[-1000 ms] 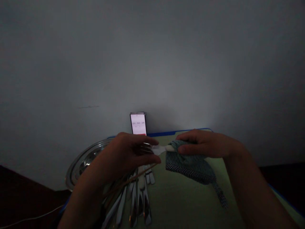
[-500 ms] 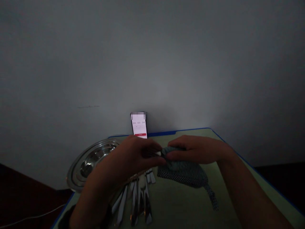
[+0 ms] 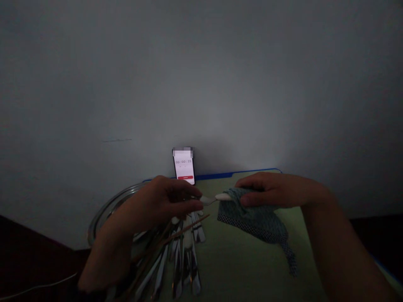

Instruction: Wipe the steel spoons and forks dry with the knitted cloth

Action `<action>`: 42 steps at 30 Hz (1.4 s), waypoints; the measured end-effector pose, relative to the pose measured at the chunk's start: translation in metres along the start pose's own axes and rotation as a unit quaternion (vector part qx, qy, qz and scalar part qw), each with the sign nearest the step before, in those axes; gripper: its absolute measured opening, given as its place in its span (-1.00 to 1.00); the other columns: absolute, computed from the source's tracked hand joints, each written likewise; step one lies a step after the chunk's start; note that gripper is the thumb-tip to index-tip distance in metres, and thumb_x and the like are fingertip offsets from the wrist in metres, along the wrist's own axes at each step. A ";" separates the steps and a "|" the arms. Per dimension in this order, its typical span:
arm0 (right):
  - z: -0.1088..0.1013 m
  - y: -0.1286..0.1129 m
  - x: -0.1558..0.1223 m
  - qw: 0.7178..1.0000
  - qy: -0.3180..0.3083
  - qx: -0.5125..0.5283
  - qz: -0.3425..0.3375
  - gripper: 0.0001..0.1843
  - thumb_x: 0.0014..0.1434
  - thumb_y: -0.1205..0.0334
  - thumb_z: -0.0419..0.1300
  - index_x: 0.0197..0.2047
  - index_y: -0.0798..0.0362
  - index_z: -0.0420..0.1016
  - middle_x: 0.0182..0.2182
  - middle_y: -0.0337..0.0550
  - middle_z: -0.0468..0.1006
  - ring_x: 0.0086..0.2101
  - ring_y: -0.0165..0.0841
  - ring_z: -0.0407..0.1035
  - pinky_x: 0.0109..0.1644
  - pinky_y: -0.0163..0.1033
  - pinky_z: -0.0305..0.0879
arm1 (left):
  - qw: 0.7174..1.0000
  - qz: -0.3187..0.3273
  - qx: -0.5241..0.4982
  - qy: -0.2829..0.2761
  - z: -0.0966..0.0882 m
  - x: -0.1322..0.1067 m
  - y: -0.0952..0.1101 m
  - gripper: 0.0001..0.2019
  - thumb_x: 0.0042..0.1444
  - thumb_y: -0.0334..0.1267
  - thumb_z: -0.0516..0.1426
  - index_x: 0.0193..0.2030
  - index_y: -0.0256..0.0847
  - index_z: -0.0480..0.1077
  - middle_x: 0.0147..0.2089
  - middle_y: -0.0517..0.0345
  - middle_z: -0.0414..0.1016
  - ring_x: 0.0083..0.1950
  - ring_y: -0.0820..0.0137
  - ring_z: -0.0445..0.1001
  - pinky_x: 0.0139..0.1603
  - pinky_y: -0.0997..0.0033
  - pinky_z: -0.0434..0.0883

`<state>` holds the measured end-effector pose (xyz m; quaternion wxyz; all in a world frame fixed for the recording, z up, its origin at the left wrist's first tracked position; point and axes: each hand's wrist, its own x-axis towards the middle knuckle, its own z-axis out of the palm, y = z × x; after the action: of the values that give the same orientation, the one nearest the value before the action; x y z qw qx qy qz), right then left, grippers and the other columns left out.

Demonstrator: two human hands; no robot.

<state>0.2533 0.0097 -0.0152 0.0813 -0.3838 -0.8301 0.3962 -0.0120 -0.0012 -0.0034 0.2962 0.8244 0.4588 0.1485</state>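
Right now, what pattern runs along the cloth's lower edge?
The cloth's edge is finely checked, dark and pale, best seen in the head view.

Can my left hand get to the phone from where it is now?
Probably yes: the phone stands just beyond your left hand, with nothing visible between them. But your fingertips seem to be pinching a white-handled utensil, so they aren't free.

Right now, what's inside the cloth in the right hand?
A pale-handled utensil: it sticks out of the cloth toward the left hand, which holds its other end. How far it runs inside can't be seen; cloth and the right hand cover it.
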 end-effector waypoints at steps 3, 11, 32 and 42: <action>-0.002 0.000 -0.002 1.000 -0.006 0.024 0.004 -0.59 0.11 -0.08 0.09 -0.17 0.10 0.42 -0.34 -0.19 0.45 -0.38 -0.41 0.32 -0.38 -0.37 0.23 | 0.999 -0.003 -0.036 0.007 -0.001 0.000 -0.004 -0.71 0.01 -0.09 0.19 -0.14 -0.15 0.47 -0.35 0.22 0.59 -0.34 0.42 0.53 -0.35 0.57 0.40; -0.002 0.002 -0.005 0.999 0.013 0.048 0.002 -0.55 0.08 -0.07 0.14 -0.10 0.10 0.42 -0.28 -0.17 0.49 -0.34 -0.39 0.35 -0.34 -0.34 0.26 | 0.995 0.022 -0.070 0.061 -0.004 -0.002 -0.007 -0.73 -0.05 -0.22 0.24 -0.15 -0.15 0.46 -0.22 0.23 0.60 -0.25 0.42 0.56 -0.24 0.59 0.47; 0.008 -0.006 0.007 0.980 0.042 0.167 -0.096 -0.65 0.10 0.04 0.17 -0.11 0.09 0.42 -0.31 -0.21 0.45 -0.37 -0.46 0.30 -0.35 -0.38 0.23 | 0.967 0.073 -0.219 0.112 -0.002 -0.009 0.011 -0.60 -0.23 -0.36 0.34 -0.16 -0.07 0.48 -0.39 0.29 0.58 -0.40 0.41 0.54 -0.37 0.55 0.48; 0.013 -0.010 0.017 0.972 0.074 0.184 -0.128 -0.73 0.12 0.08 0.16 -0.20 0.10 0.44 -0.43 -0.29 0.38 -0.46 -0.52 0.22 -0.45 -0.44 0.14 | 0.963 0.116 -0.152 0.189 0.012 0.009 0.014 -0.80 -0.05 -0.19 0.26 -0.27 -0.19 0.48 -0.34 0.20 0.55 -0.32 0.40 0.47 -0.32 0.51 0.41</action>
<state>0.2300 0.0104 -0.0199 0.2620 -0.2812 -0.7768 0.4988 0.0084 -0.0033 -0.0046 0.3067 0.7744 0.3801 0.4023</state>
